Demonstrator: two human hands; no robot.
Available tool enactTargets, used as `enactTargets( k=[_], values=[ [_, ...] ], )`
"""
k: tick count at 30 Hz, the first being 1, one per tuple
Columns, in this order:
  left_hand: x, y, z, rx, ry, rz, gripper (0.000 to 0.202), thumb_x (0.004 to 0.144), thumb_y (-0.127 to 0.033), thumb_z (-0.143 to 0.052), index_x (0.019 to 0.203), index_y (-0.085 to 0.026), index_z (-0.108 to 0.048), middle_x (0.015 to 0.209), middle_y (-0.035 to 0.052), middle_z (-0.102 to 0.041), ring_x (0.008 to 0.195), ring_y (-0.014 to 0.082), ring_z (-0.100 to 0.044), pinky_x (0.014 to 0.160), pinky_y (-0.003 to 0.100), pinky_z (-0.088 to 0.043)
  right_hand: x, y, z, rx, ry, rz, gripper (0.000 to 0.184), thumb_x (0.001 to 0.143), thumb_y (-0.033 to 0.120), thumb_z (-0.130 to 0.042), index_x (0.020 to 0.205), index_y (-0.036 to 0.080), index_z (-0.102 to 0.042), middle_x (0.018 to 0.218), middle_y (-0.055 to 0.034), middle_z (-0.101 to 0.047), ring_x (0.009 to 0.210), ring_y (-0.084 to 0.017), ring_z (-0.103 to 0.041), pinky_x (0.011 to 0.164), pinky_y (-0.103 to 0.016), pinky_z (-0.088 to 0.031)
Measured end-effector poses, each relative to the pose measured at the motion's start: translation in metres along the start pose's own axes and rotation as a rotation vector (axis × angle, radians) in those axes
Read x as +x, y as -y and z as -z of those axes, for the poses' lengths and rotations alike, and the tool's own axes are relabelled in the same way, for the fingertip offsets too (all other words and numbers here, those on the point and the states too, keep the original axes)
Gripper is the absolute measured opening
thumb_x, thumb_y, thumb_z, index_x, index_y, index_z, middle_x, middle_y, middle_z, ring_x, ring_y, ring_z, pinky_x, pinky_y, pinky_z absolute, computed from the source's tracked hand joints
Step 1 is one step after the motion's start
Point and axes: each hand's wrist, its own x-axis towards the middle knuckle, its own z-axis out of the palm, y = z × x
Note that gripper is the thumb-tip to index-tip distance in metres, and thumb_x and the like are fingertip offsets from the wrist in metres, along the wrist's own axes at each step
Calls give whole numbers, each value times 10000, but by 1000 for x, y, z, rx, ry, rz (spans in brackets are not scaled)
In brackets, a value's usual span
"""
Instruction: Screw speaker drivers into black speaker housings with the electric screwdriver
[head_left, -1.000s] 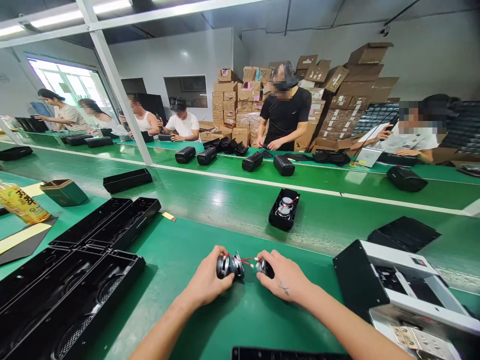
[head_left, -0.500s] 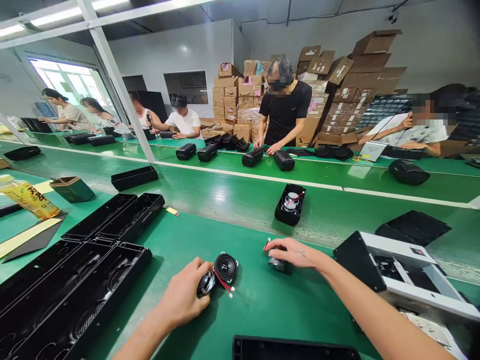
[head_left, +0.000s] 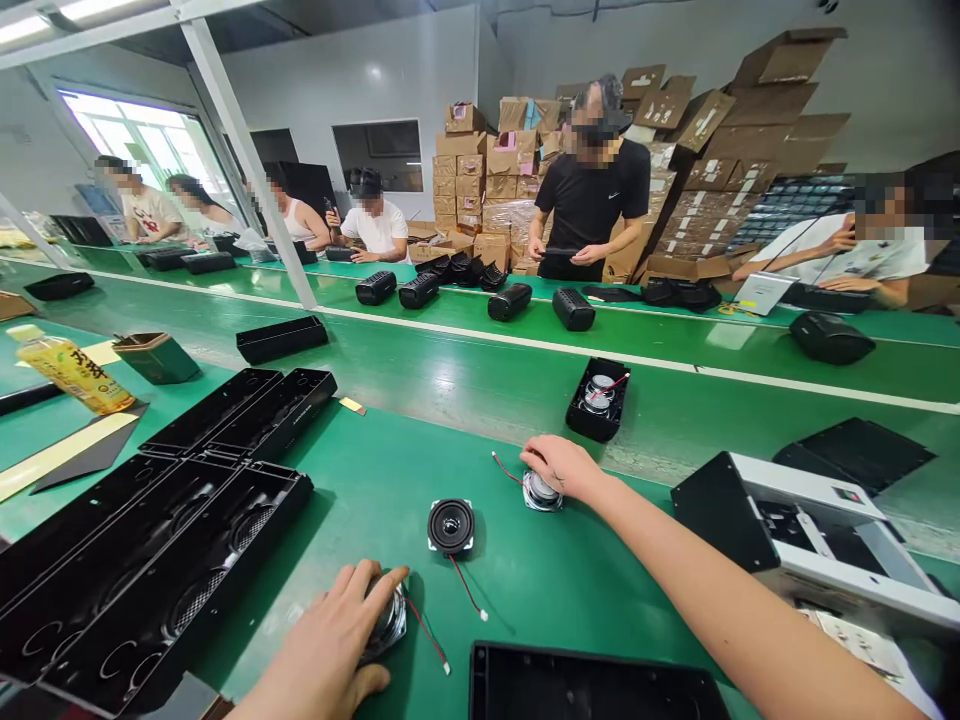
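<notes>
On the green bench, my left hand [head_left: 337,635] grips a small loudspeaker [head_left: 391,628] by its sides, near the front. A red and black lead with a white plug trails from it to the right. Farther off, my right hand [head_left: 561,466] has its fingers around a second loudspeaker [head_left: 541,494], silvery back upward, its lead pointing left. Between the hands a third loudspeaker [head_left: 451,525] lies cone up, touched by neither; its lead runs toward me. A black housing [head_left: 592,672] rests at the front edge, partly cut off by the frame.
Long black housings [head_left: 247,560] fill the left side, near a drink bottle [head_left: 71,370]. A white-framed machine [head_left: 825,530] stands right. Across the bench, a black box [head_left: 600,400] holds speakers on the green belt [head_left: 450,370]. Several people work beyond, one in a black shirt [head_left: 592,200].
My left hand has drawn its loudspeaker toward me and left, away from the middle one. My right hand has shifted its loudspeaker slightly farther off. The black-shirted person now holds up a dark part.
</notes>
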Motion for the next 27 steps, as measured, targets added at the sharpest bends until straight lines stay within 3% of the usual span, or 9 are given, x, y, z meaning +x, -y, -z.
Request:
enactTargets(
  k=[2, 6, 10, 12, 14, 16, 20, 23, 27],
  values=[
    [-3, 4, -6, -26, 3, 25, 856, 810, -180, -682, 1602, -267, -371, 1513, 121, -495, 1348, 331, -523, 1104, 503, -464, -10, 5, 6, -54, 6, 12, 321, 1025, 429, -587, 1193, 168, -666, 1226, -101, -669, 1163, -241, -636, 1037, -493, -545],
    [-7, 18, -6, -94, -98, -65, 518, 951, -239, -498, 1466, -265, -556, 1397, 95, -621, 1271, 300, -612, 1061, 468, -522, -32, 11, 13, -134, 90, 18, 434, 975, 439, -667, 1332, 197, -614, 1356, -123, -607, 1233, -281, -600, 1051, -532, -538],
    [-16, 24, 22, -264, -225, -103, 395, 922, -370, -578, 1305, -301, -642, 1334, 47, -660, 793, 190, -724, 756, 340, -624, -46, 13, 18, -108, 143, 26, 406, 941, 344, -722, 1301, 181, -629, 1294, -112, -640, 1166, -268, -634, 1038, -535, -549],
    [-23, 17, 42, -374, -261, -134, 394, 906, -491, -629, 1244, -291, -656, 1334, 43, -648, 653, 134, -681, 638, 287, -620, -60, 14, 30, -35, 102, 26, 415, 923, 300, -737, 1300, 171, -625, 1302, -113, -641, 1178, -265, -632, 1067, -537, -536],
    [-30, 1, 57, -467, -299, -205, 410, 895, -540, -667, 1223, -296, -643, 1242, 25, -676, 749, 152, -711, 635, 243, -622, -86, 16, 47, 69, 48, 28, 465, 916, 284, -731, 1350, 192, -594, 1340, -105, -624, 1186, -244, -634, 1059, -472, -561],
    [-36, -25, 60, -506, -295, -290, 354, 910, -475, -674, 1222, -317, -620, 1105, -11, -700, 801, 153, -710, 652, 215, -617, -123, 20, 66, 184, 28, 38, 468, 940, 364, -695, 1383, 274, -572, 1388, -71, -592, 1170, -201, -654, 930, -325, -628],
    [-39, -85, 32, -426, -252, -449, 365, 849, -306, -734, 1189, -335, -605, 1033, -45, -706, 795, 155, -698, 660, 237, -606, -213, 26, 79, 439, 20, 18, 546, 873, 468, -769, 1378, 371, -587, 1225, -41, -691, 874, -160, -751, 727, -238, -674],
    [-36, -114, 3, -316, -310, -517, 439, 852, -295, -737, 1253, -323, -561, 1149, -3, -697, 923, 212, -727, 676, 300, -628, -265, 26, 60, 541, -109, 3, 517, 838, 392, -811, 1328, 371, -644, 1239, -62, -718, 998, -234, -770, 785, -273, -694],
    [-31, -128, -13, -120, -281, -625, 425, 880, -189, -666, 1282, -260, -547, 1223, 60, -690, 986, 266, -723, 680, 367, -645, -299, 22, 25, 566, -217, -54, 433, 843, 353, -811, 1259, 377, -693, 1299, -50, -705, 1120, -248, -741, 838, -257, -680]
  ],
)
